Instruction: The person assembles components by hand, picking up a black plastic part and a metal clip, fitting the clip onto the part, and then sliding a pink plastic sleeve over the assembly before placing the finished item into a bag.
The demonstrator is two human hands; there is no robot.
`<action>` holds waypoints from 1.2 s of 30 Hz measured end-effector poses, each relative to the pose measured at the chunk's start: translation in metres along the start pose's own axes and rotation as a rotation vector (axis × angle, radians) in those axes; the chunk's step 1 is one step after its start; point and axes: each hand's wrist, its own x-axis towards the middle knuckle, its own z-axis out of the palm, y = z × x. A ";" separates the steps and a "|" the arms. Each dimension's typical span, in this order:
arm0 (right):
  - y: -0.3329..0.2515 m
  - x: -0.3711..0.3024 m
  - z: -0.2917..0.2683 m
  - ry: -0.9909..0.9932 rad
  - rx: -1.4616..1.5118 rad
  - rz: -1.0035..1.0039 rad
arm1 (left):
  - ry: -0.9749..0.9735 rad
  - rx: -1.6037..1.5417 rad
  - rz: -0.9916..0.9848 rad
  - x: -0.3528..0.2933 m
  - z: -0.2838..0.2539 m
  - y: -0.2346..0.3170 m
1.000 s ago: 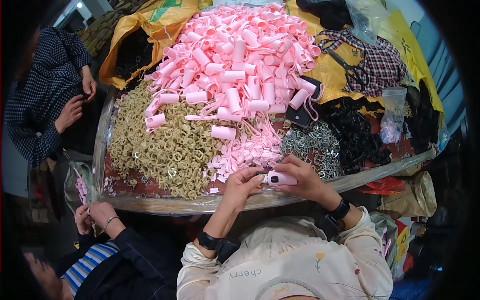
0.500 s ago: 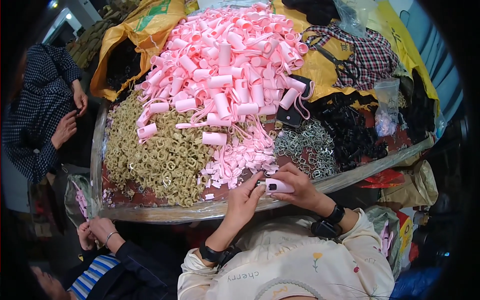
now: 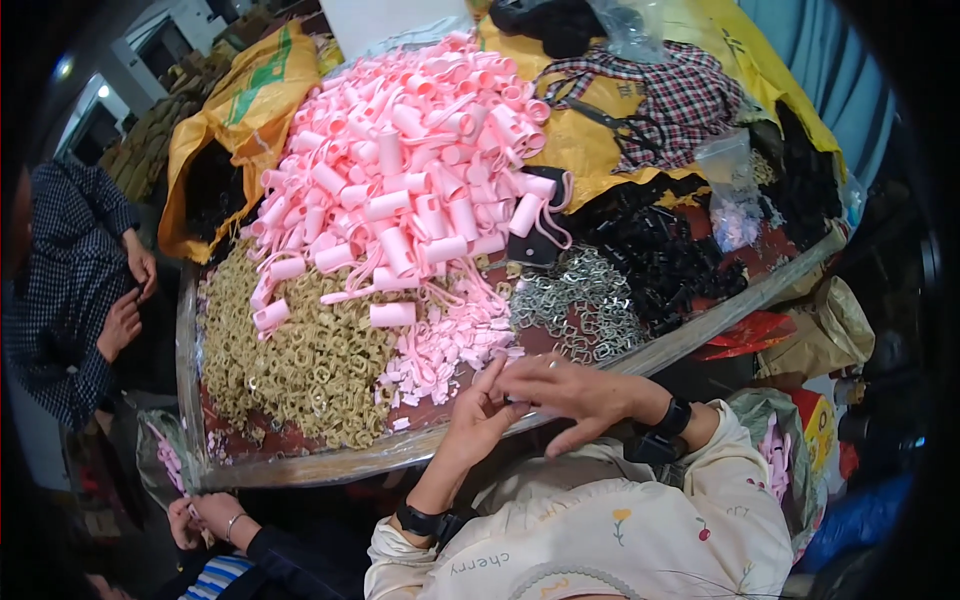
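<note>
In the head view, with the meeting point of the hands as the clock's centre, the left hand has its thumb and forefinger drawn narrow at a small dark piece, which sits at that centre, over the near rim. The right hand lies across those fingertips, its thumb spread away toward 4 o'clock; its palm side is turned away, so I cannot tell whether it holds anything. It also hides part of the dark piece.

Small pink pieces are strewn near, at 10 to 11 o'clock, and a tan heap of ring-shaped parts spreads at 9 to 10. The big mound of pink cylinders rises at 11. A black pouch lies at 12, partly covered by a pink cylinder with a loop. Metal rings are at 1 o'clock, with black parts beyond them toward 2. Farther out near 1 lie dark scissors and a plaid cloth; a clear bag of pale bits is between 1 and 2.

The table has a reddish-brown top and a film-wrapped rim. A paper bag stands beyond it, just above 3. One co-worker's hands are near 10, another's at 8. A blue curtain hangs between 1 and 2, and sacks are piled at 10.
</note>
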 end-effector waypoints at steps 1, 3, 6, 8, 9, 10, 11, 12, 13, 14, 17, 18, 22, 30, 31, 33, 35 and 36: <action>-0.002 -0.001 -0.001 -0.051 0.122 -0.040 | -0.037 -0.127 -0.003 -0.001 0.006 0.006; -0.004 -0.007 -0.001 -0.013 0.090 -0.043 | -0.098 -0.247 -0.013 0.002 0.014 0.008; -0.010 -0.024 0.003 0.046 0.044 -0.055 | -0.146 -0.342 -0.149 0.006 0.023 0.003; -0.016 -0.043 0.005 0.203 -0.088 0.059 | -0.212 -0.349 -0.162 0.011 0.036 0.004; -0.019 -0.054 0.003 0.281 -0.156 0.118 | -0.259 -0.362 -0.169 0.015 0.044 0.005; -0.025 -0.067 -0.005 0.375 -0.243 0.213 | -0.299 -0.376 -0.175 0.018 0.049 0.004; -0.035 -0.086 -0.016 0.466 -0.330 0.306 | -0.312 -0.376 -0.180 0.023 0.052 0.002; -0.042 -0.114 -0.024 0.539 -0.475 0.391 | -0.295 -0.240 -0.109 0.031 0.054 -0.003; -0.050 -0.139 -0.030 0.603 -0.610 0.457 | -0.257 -0.104 -0.030 0.036 0.053 -0.008; -0.067 -0.157 -0.035 0.728 -0.670 0.625 | -0.217 0.032 0.048 0.041 0.053 -0.012; -0.116 -0.249 -0.022 0.911 -0.847 1.096 | -0.274 0.441 0.233 0.075 0.069 -0.019; -0.137 -0.276 -0.010 0.934 -0.906 1.193 | -0.303 0.641 0.333 0.085 0.078 -0.019; -0.163 -0.292 0.005 1.190 -0.690 1.169 | -0.425 0.125 0.055 0.100 0.145 -0.020; -0.098 -0.166 -0.029 0.780 -0.220 0.431 | -0.867 -0.321 0.180 0.074 0.219 -0.001; -0.093 -0.165 -0.030 0.779 -0.205 0.402 | -0.864 -0.351 0.182 0.073 0.219 -0.003; -0.088 -0.167 -0.027 0.776 -0.183 0.371 | -0.851 -0.409 0.187 0.071 0.217 -0.005; -0.083 -0.169 -0.021 0.809 -0.165 0.373 | -0.829 -0.386 0.226 0.069 0.218 -0.005; -0.083 -0.170 -0.019 0.826 -0.159 0.376 | -0.816 -0.364 0.266 0.068 0.220 -0.005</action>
